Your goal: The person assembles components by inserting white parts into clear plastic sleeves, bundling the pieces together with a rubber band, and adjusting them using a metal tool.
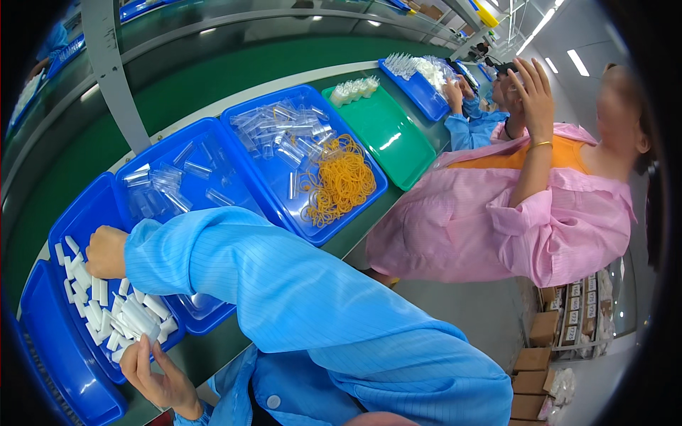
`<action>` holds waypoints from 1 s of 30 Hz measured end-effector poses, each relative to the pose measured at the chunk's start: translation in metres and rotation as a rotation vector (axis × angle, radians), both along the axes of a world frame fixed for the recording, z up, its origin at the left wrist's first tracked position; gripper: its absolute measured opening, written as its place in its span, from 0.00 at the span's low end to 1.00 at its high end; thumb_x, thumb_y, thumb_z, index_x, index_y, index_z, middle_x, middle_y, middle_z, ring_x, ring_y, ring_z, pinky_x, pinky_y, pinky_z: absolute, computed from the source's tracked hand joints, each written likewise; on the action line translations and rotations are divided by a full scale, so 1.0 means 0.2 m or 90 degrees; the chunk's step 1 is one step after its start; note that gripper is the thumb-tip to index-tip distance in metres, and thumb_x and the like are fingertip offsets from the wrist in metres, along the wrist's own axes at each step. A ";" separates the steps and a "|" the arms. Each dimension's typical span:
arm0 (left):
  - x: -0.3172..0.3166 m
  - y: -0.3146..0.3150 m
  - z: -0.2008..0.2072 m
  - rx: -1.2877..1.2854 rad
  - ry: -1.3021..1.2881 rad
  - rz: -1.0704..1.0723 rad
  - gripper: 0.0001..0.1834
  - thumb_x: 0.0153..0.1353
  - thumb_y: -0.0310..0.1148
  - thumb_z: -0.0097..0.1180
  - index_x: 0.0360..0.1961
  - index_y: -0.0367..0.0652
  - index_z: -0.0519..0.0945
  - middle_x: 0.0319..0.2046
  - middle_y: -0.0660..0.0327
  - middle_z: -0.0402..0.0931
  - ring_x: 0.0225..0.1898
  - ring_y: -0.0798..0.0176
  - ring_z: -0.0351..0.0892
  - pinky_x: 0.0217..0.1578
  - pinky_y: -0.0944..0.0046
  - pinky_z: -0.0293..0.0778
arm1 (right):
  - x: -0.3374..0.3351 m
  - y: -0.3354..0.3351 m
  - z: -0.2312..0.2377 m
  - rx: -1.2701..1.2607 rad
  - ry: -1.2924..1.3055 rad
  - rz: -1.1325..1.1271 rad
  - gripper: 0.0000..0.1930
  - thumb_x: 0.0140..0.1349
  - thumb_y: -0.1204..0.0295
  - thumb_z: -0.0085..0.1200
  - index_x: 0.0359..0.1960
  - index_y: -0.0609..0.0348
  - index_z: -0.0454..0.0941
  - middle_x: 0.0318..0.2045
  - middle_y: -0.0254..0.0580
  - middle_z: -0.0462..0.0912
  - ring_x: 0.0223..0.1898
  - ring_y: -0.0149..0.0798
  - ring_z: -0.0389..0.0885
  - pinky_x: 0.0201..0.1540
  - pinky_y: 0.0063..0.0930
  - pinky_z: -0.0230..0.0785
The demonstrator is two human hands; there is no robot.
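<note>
Short white plastic tubes (97, 312) lie heaped in a blue tray (79, 211) at the left. At the tray's near edge, my left hand (162, 380) is closed, with thumb and fingertips on a bundle of white tubes (137, 318). My right arm, in a blue sleeve, stretches across the view to the left. Over the far part of the same tray is my right hand (108, 253), its fingers curled down beside the tubes. The right fingertips are mostly hidden, and whatever they hold does not show.
Blue trays hold clear plastic tubes (167, 186) and orange rubber bands (341, 181). A green tray (387, 135) bears white-capped pieces (355, 90). Another blue tray (71, 355) sits at near left. A person in pink (455, 220) stands at right, hand raised; cartons (531, 369) are behind.
</note>
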State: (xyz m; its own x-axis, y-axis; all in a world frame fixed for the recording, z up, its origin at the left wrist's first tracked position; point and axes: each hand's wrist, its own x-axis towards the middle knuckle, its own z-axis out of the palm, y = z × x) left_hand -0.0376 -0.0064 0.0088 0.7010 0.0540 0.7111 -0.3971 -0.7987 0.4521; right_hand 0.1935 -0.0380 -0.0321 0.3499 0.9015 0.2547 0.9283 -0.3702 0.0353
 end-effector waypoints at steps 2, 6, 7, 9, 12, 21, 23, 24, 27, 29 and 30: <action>0.02 -0.01 0.01 0.026 -0.009 -0.008 0.16 0.56 0.13 0.60 0.47 0.32 0.79 0.39 0.52 0.75 0.39 0.54 0.76 0.40 0.59 0.72 | 0.01 0.00 0.00 0.097 0.029 -0.017 0.09 0.53 0.69 0.55 0.32 0.55 0.84 0.33 0.50 0.84 0.37 0.49 0.86 0.34 0.45 0.78; 0.03 -0.03 0.05 0.046 0.005 -0.036 0.17 0.49 0.17 0.66 0.42 0.40 0.83 0.36 0.54 0.76 0.37 0.52 0.77 0.39 0.57 0.72 | -0.02 -0.28 0.29 0.299 0.242 -0.057 0.15 0.49 0.72 0.53 0.40 0.55 0.84 0.37 0.52 0.84 0.40 0.53 0.84 0.43 0.45 0.77; 0.05 -0.05 0.08 0.041 -0.006 -0.087 0.19 0.46 0.17 0.67 0.42 0.41 0.84 0.36 0.56 0.77 0.36 0.53 0.77 0.38 0.58 0.72 | -0.04 -0.41 0.37 0.409 0.333 -0.028 0.16 0.49 0.71 0.56 0.42 0.56 0.83 0.37 0.50 0.84 0.38 0.45 0.85 0.43 0.40 0.77; 0.08 -0.06 0.11 0.040 -0.035 -0.153 0.19 0.39 0.20 0.66 0.39 0.39 0.86 0.34 0.58 0.79 0.33 0.56 0.78 0.33 0.61 0.74 | -0.10 -0.57 0.46 0.503 0.514 -0.037 0.14 0.53 0.77 0.55 0.42 0.62 0.82 0.30 0.46 0.84 0.30 0.36 0.84 0.35 0.29 0.76; 0.08 -0.10 0.11 0.082 -0.048 -0.198 0.21 0.40 0.25 0.62 0.40 0.39 0.86 0.34 0.59 0.79 0.33 0.59 0.78 0.31 0.66 0.74 | -0.26 -0.85 0.58 0.582 0.726 -0.175 0.12 0.62 0.74 0.54 0.45 0.67 0.79 0.31 0.41 0.84 0.32 0.30 0.83 0.35 0.25 0.76; 0.16 -0.22 0.13 0.135 -0.032 -0.319 0.19 0.43 0.27 0.63 0.41 0.40 0.85 0.38 0.60 0.81 0.36 0.61 0.80 0.31 0.67 0.73 | -0.54 -1.06 0.47 0.605 0.723 -0.296 0.09 0.65 0.74 0.55 0.43 0.67 0.79 0.34 0.39 0.84 0.37 0.26 0.81 0.43 0.21 0.72; 0.17 -0.23 0.12 0.139 -0.031 -0.314 0.19 0.44 0.27 0.62 0.42 0.40 0.85 0.38 0.61 0.81 0.37 0.62 0.79 0.31 0.67 0.73 | -0.58 -1.07 0.47 0.636 0.667 -0.276 0.09 0.65 0.74 0.55 0.42 0.66 0.79 0.35 0.37 0.84 0.36 0.25 0.80 0.42 0.21 0.72; 0.18 -0.23 0.12 0.148 -0.039 -0.311 0.20 0.43 0.27 0.62 0.42 0.39 0.85 0.38 0.62 0.80 0.38 0.62 0.79 0.32 0.67 0.73 | -0.60 -1.08 0.49 0.641 0.685 -0.288 0.08 0.64 0.74 0.56 0.43 0.65 0.79 0.36 0.37 0.84 0.36 0.26 0.80 0.43 0.23 0.70; 0.19 -0.26 0.14 0.157 -0.040 -0.324 0.20 0.40 0.26 0.64 0.40 0.41 0.87 0.37 0.60 0.80 0.35 0.62 0.77 0.30 0.68 0.73 | -0.58 -1.12 0.44 0.589 0.458 -0.250 0.07 0.63 0.76 0.57 0.42 0.62 0.80 0.36 0.39 0.84 0.36 0.32 0.80 0.47 0.27 0.67; 0.19 -0.25 0.14 0.171 -0.045 -0.313 0.20 0.39 0.26 0.65 0.40 0.41 0.87 0.37 0.60 0.80 0.35 0.62 0.77 0.30 0.68 0.73 | -0.59 -1.11 0.46 0.549 0.444 -0.240 0.07 0.61 0.76 0.57 0.41 0.61 0.81 0.35 0.39 0.84 0.37 0.34 0.80 0.48 0.29 0.66; 0.19 -0.25 0.14 0.181 -0.049 -0.309 0.21 0.39 0.26 0.65 0.40 0.41 0.87 0.38 0.61 0.80 0.35 0.62 0.77 0.31 0.68 0.73 | -0.61 -1.11 0.47 0.509 0.428 -0.238 0.07 0.60 0.77 0.58 0.40 0.60 0.81 0.35 0.40 0.84 0.38 0.36 0.80 0.49 0.30 0.64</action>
State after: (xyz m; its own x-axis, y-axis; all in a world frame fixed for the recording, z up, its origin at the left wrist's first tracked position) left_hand 0.0001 -0.0565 0.0371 0.5439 -0.4623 0.7003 -0.7720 -0.6029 0.2016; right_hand 0.0722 -0.2595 0.0623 0.8510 0.3712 0.3716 0.4932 -0.3218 -0.8082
